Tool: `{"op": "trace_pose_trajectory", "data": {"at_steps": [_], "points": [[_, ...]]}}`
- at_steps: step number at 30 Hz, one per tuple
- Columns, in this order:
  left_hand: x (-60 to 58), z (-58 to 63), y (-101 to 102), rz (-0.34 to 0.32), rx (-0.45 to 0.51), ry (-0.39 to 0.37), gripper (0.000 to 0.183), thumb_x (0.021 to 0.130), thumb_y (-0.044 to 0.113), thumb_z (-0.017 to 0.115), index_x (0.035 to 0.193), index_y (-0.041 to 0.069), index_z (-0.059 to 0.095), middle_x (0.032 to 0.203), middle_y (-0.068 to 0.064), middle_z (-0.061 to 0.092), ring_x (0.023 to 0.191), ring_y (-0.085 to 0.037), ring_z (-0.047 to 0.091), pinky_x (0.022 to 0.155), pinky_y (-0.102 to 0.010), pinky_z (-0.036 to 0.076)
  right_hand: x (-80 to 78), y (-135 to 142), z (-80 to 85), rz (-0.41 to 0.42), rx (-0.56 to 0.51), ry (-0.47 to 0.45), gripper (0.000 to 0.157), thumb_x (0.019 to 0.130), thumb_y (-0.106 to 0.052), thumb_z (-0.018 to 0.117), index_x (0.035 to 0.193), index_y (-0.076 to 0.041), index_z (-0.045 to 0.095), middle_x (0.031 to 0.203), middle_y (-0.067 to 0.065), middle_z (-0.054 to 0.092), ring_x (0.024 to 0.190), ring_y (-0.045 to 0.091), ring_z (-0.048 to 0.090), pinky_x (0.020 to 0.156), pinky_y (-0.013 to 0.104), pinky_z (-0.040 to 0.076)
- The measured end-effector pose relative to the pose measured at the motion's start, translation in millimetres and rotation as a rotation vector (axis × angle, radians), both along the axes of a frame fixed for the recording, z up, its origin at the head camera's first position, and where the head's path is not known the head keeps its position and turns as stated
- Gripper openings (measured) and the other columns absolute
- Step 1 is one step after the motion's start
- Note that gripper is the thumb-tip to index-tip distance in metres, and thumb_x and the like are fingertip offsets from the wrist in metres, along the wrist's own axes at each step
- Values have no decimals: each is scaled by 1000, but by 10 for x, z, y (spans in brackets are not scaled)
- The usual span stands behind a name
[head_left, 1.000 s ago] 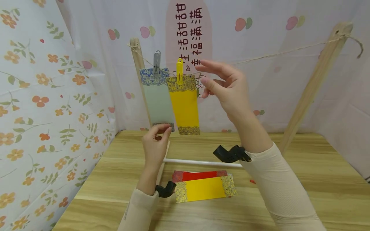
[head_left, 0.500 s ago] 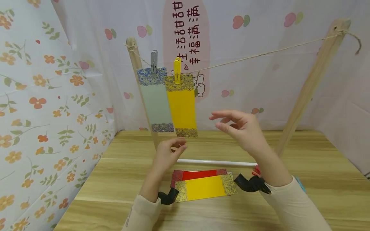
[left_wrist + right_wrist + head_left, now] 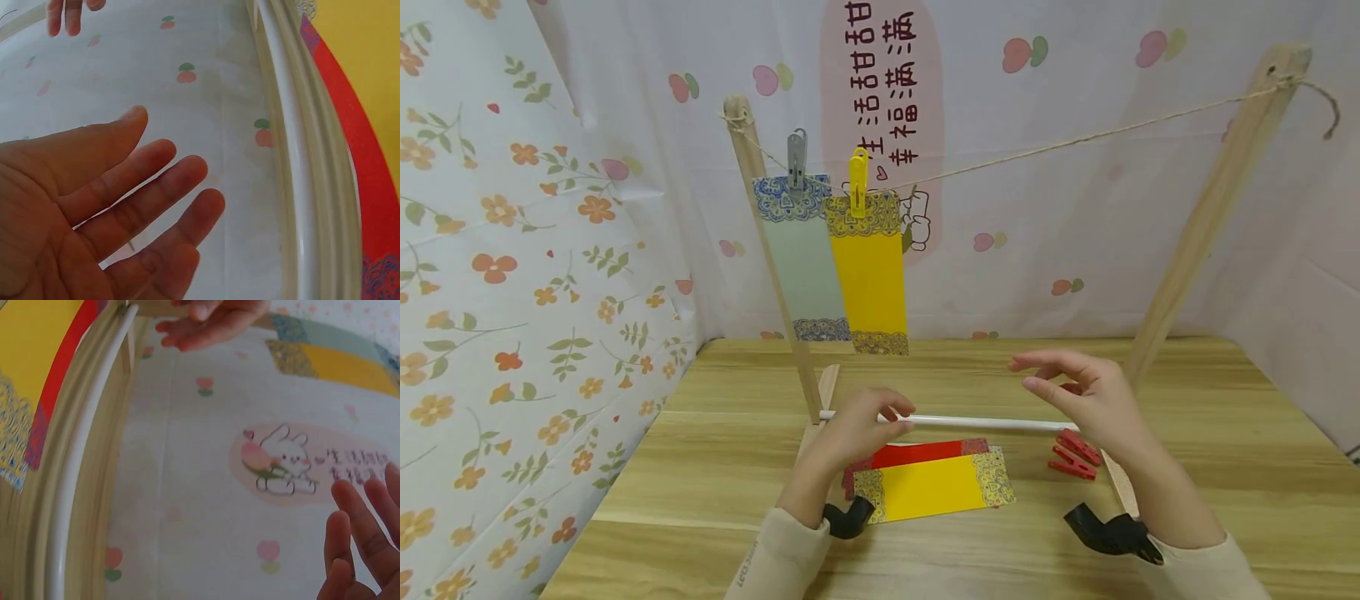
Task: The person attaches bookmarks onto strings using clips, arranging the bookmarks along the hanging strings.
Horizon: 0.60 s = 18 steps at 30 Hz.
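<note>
My left hand [image 3: 861, 429] hovers just above the left end of a red card [image 3: 917, 454] and a yellow card [image 3: 928, 490], which overlap on the table. Its fingers are loosely bent with nothing between them, as the left wrist view confirms. Holding nothing either, my right hand [image 3: 1093, 400] floats above red clothespins [image 3: 1075, 454]. On a twine line [image 3: 1037, 152] hang two cards: a pale green one [image 3: 805, 271] under a grey clothespin [image 3: 797, 164], and a yellow one [image 3: 868, 279] under a yellow clothespin [image 3: 858, 185].
Two wooden posts, left [image 3: 767, 225] and right [image 3: 1217, 200], carry the twine. A white rod [image 3: 970, 422] runs low between them. Behind is a patterned cloth [image 3: 1060, 233]; a floral cloth [image 3: 550, 350] covers the left side. The wooden table [image 3: 647, 500] lies below.
My left hand has left the pale green card's lower edge and come down toward the table cards. My right hand has dropped from beside the hanging yellow card, down and right, uncovering the red clothespins.
</note>
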<state>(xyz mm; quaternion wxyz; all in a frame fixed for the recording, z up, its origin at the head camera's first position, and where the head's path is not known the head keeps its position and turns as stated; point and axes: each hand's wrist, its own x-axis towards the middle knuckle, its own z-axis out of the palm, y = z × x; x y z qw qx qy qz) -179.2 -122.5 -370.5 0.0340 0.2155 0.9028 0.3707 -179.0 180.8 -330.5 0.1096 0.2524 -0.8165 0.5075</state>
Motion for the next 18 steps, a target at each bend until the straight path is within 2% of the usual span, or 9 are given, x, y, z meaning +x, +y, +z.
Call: {"op": "trace_pose_trajectory", "data": {"at_steps": [4, 9, 14, 18], "points": [[-11, -81, 58, -28, -27, -94, 24, 94, 15, 69, 115, 5, 72, 117, -11, 70, 98, -23, 65, 78, -29, 56, -4, 166, -110, 20, 49, -13, 24, 95, -6, 65, 118, -7, 70, 108, -18, 73, 89, 3, 64, 70, 22, 53], [-27, -163, 127, -53, -100, -127, 26, 91, 16, 72, 115, 4, 74, 116, -10, 72, 96, -19, 64, 73, -23, 53, -20, 376, -221, 51, 129, -44, 24, 96, -9, 64, 120, -10, 70, 108, -14, 73, 86, 7, 64, 69, 23, 52], [-31, -185, 190, -61, -179, -114, 27, 89, 17, 75, 114, 6, 75, 114, -6, 73, 99, -19, 65, 83, -28, 55, -75, 618, -240, 75, 209, -31, 26, 98, -8, 62, 122, -12, 69, 109, -9, 74, 90, 1, 66, 68, 25, 53], [-15, -222, 212, -75, -261, -135, 33, 85, 19, 79, 116, 11, 74, 115, -2, 73, 106, -18, 64, 92, -31, 54, -95, 796, -284, 96, 244, -29, 25, 97, -5, 61, 121, -8, 68, 106, -12, 73, 89, 2, 66, 68, 24, 54]]}}
